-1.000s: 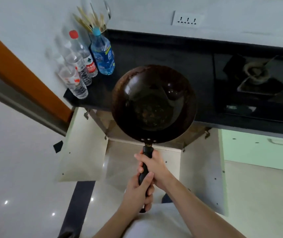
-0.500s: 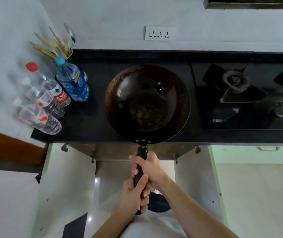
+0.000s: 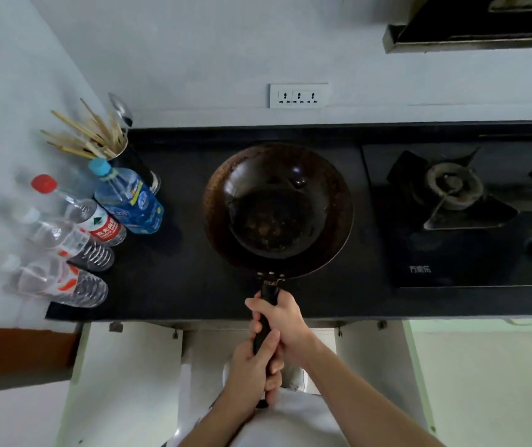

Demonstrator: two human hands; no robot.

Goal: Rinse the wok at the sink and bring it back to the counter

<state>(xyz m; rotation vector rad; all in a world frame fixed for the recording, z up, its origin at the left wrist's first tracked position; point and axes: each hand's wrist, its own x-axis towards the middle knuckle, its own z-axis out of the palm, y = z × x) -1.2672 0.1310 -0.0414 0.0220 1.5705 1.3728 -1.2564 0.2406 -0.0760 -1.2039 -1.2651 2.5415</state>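
The wok (image 3: 277,208) is dark, dull metal with a rough, speckled rim; the table (image 3: 187,285) is matt black; the bottles (image 3: 74,250) are clear glossy plastic.

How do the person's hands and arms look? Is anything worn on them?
The left hand and right hand are bare: no gloves, rings or watch show. Both forearms are uncovered, with no sleeve in view. The torso wears a white garment.

Whether wok (image 3: 277,208) touches counter (image 3: 177,272) is unclear.

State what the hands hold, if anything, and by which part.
The wok, by its black handle: right hand forward, left hand at its end.
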